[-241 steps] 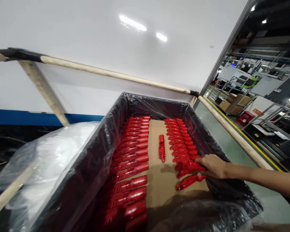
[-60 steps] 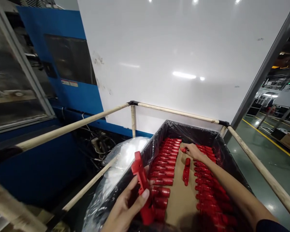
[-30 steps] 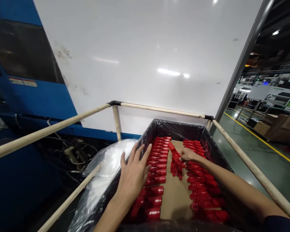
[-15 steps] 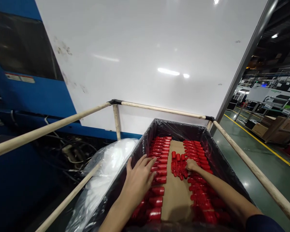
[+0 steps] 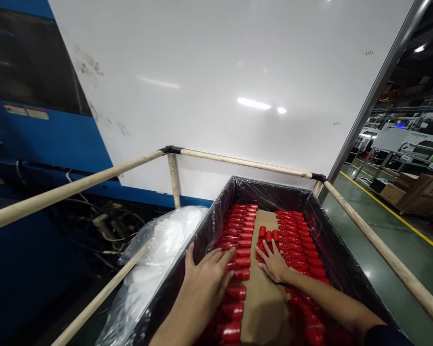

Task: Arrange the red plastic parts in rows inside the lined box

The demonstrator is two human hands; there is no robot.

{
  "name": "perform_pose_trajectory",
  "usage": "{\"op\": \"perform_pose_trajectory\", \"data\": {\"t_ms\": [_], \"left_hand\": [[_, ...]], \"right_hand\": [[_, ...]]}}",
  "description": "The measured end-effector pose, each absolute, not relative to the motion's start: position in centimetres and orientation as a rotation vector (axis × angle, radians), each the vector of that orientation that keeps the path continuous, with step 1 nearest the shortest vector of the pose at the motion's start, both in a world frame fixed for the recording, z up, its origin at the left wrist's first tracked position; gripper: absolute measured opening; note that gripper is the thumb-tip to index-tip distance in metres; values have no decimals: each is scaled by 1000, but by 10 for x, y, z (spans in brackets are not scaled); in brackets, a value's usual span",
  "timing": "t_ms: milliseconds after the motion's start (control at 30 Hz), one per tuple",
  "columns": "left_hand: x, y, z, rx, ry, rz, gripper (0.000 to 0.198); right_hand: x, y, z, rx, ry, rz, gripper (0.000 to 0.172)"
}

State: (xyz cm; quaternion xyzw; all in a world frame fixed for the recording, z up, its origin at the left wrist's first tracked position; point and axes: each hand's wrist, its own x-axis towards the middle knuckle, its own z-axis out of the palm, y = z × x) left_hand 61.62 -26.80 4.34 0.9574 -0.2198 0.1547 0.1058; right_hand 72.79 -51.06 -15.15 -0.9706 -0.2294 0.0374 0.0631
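Red plastic parts with cylindrical ends (image 5: 242,262) lie in two rows inside a black bin (image 5: 270,191) lined with clear film. Brown cardboard (image 5: 261,307) shows between the rows. My left hand (image 5: 207,276) is over the left row, fingers stretched and apart, holding nothing. My right hand (image 5: 274,264) lies spread over a small group of red parts (image 5: 269,235) in the middle, its fingers on or just above them. Much of that group is hidden beneath the hand.
Wooden rails with black joints (image 5: 245,162) frame the bin. White plastic bags (image 5: 169,235) hang at its left. A white panel (image 5: 216,86) stands behind, beside a blue machine (image 5: 75,149). Cables (image 5: 108,230) lie at lower left; cardboard boxes (image 5: 400,190) stand right.
My right hand has moved left from the right row onto the middle group, and its closed fingers have spread out. My left hand has hardly moved. The view has shifted slightly.
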Motion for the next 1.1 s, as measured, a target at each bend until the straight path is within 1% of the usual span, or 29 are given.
{"op": "perform_pose_trajectory", "data": {"t_ms": [233,400,533,633,767,833,900,967,1033,1100], "left_hand": [[620,-263,44,2833,-663,235,42],[622,-258,33,2858,-641,217,45],[624,-256,29,2865,-629,82,47],[626,-254,26,2857,-613,21,50],[626,-254,25,2869,-584,-5,50],[625,-255,28,2873,-563,-12,48],[625,-256,35,2876,-548,-48,47],[627,-257,42,2889,-517,-61,46],[628,-261,48,2872,-484,-24,44],[626,-265,53,2787,-468,57,39]], "right_hand": [[786,-509,-155,-2926,-695,14,60],[835,-521,-151,-2920,-746,-15,51],[865,-526,-150,-2916,-697,-26,51],[877,-529,-152,-2891,-679,-31,51],[875,-533,-153,-2841,-547,-106,58],[869,-535,-147,-2796,-454,-225,53],[865,-537,-132,-2724,-348,-407,42],[863,-542,-103,-2605,-233,-638,34],[864,-545,-62,-2428,-170,-887,30],[866,-536,-17,-2207,-231,-1091,29]]}}
